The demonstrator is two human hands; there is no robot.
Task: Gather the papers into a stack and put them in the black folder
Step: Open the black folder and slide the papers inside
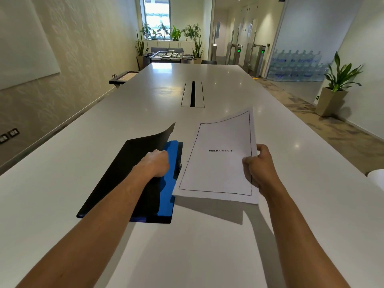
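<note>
Item 1, far left: whiteboard (pixel 25 42) on the patterned wall; wall sockets (pixel 9 135) low down, nearer.

Item 2, far left of centre: dark tray (pixel 122 78) at the table's left edge, with a sheet in it.

Item 3: white table (pixel 62 173), long, running away to a foosball table (pixel 167 56) and potted plants by the window. A cable slot (pixel 192 94) is set in its middle.

Item 4, near left of centre: black folder (pixel 116 175), lying on the table, its cover lifted and curling up at the far corner. Blue inner pocket (pixel 169 173) exposed beneath, with a small clip at its right edge.

Item 5: left hand (pixel 156 164), fingers curled round the cover's right edge, holding it up.

Item 6, right of the folder: stack of papers (pixel 216 161), top sheet headed BIBLIOGRAPHY, held above the table, its near left corner just over the blue pocket; far edge bowed upward.

Item 7: right hand (pixel 256 166), pinching the stack's right edge, thumb on top.

Item 8, far right: stacked water bottles (pixel 297 67) behind glass; planter (pixel 332 96) on the floor; a white object at the frame's right edge, too cropped to name.

Handling note, by judgement: the stack appears gathered; insertion remains. Raise the cover higher so the opening stays wide, level the bowed far edge, lead with the stack's left edge, and slide leftward, square to the spine, under the cover. Keep the pinch firm so sheets do not fan.
</note>
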